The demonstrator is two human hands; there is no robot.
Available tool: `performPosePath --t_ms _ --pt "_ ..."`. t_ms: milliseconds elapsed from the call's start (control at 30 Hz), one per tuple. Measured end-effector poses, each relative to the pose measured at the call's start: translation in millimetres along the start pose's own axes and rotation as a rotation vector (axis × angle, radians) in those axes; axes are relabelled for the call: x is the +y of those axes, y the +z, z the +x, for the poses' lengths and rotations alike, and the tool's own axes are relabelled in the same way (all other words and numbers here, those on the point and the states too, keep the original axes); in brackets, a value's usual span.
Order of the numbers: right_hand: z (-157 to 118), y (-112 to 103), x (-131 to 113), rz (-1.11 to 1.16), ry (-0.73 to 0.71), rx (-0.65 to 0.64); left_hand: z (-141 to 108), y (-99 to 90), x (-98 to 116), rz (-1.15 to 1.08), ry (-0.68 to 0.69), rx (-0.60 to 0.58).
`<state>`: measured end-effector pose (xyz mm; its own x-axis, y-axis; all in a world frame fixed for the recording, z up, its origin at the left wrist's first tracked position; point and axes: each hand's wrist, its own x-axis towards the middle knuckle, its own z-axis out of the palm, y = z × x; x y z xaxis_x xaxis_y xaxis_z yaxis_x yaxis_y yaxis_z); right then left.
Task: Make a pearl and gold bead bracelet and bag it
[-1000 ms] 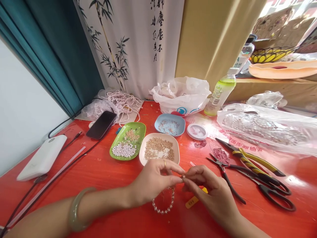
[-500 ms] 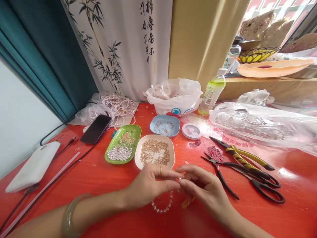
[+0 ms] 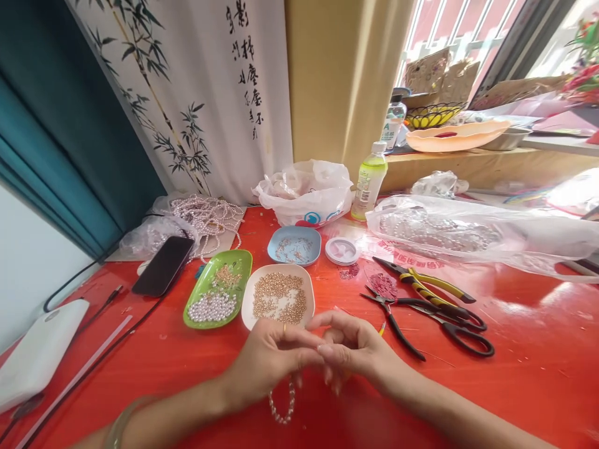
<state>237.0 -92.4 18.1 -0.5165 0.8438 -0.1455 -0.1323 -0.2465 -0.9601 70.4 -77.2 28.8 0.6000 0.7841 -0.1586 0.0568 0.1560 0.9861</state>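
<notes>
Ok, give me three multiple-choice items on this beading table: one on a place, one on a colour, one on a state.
1. Where does the phone lie?
A. Left of the green dish
B. On the pliers
C. In the blue dish

2. What colour is the dish of gold beads?
A. Blue
B. White
C. Black

3. How does the pearl strand hang?
A. Coiled in a dish
B. Flat under the scissors
C. Looped below the left hand and right hand

Answers: 1 A, the phone lies left of the green dish. 2 B, its rim is white. 3 C, both hands pinch it and the loop dangles beneath.
</notes>
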Motion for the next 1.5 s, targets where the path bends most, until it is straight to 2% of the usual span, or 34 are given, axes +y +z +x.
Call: performPosePath --t_ms 67,100,133,200,267,333,400,567,700,800,867,933,1000,1067,1100,1200,1300,1367,1500 --pt "-3.3 -8.2 -11.5 -0.209 -0.052 0.061 1.4 -2.4 -4.0 0.031 -0.027 0.083" --pt "-6.7 -15.1 -17.1 -0.376 -0.106 0.134 2.3 -3.5 -5.8 0.038 -0.033 0.119" --pt "-11.3 -23.6 -21.4 -0.595 -0.145 0.251 3.2 -4.5 -7.5 0.038 -0.034 0.144" --pt "-24.0 -44.6 -22.9 -1.01 -0.121 0.492 4.8 -5.9 -9.9 0.023 -0.021 0.155" --pt "-39.4 -66.8 -13.7 -1.38 -0.101 0.63 6.0 -6.7 -11.3 -0.001 0.011 0.153" --pt "-54.1 -84.8 2.3 -1.699 -0.144 0.642 6.6 -7.2 -12.0 -0.023 0.042 0.146" --pt "-64.5 -95.2 17.8 -1.899 -0.201 0.595 6.7 -7.6 -12.6 -0.043 0.054 0.146" --pt "-67.9 -97.2 31.5 -2.056 -0.264 0.566 6.8 -8.8 -13.2 -0.079 0.066 0.178" --pt "-64.6 -103.3 31.6 -2.041 -0.309 0.56 7.8 -8.6 -11.3 -0.084 0.101 0.224" --pt "-64.1 -110.5 27.4 -1.846 -0.317 0.626 7.4 -8.0 -11.1 -0.091 0.126 0.242" --pt "-62.3 -109.5 17.3 -1.514 -0.259 0.734 6.7 -7.9 -11.8 -0.089 0.145 0.254" --pt "-57.4 -100.9 1.0 -1.031 -0.178 0.766 6.3 -8.3 -11.9 -0.066 0.167 0.276" --pt "-48.9 -86.0 -17.8 -0.545 -0.12 0.687 6.3 -9.1 -10.8 -0.029 0.185 0.302" --pt "-37.8 -68.4 -34.4 -0.283 -0.141 0.545 6.6 -10.2 -8.7 0.006 0.19 0.326" --pt "-31.8 -59.9 -40.6 -0.247 -0.109 0.434 6.8 -10.7 -7.5 0.02 0.185 0.337" --pt "-15.7 -37.8 -48.0 -0.346 -0.012 0.297 7.3 -12.4 -4.8 0.049 0.181 0.382" --pt "-6.4 -22.9 -40.8 -0.456 0.074 0.159 8.0 -14.8 -3.7 0.106 0.21 0.427" --pt "-4.8 -17.4 -32.6 -0.485 0.112 0.166 8.9 -16.6 -4.0 0.138 0.223 0.444" --pt "-7.9 -12.8 -22.1 -0.378 0.199 0.319 11.1 -19.2 -6.7 0.161 0.233 0.444"
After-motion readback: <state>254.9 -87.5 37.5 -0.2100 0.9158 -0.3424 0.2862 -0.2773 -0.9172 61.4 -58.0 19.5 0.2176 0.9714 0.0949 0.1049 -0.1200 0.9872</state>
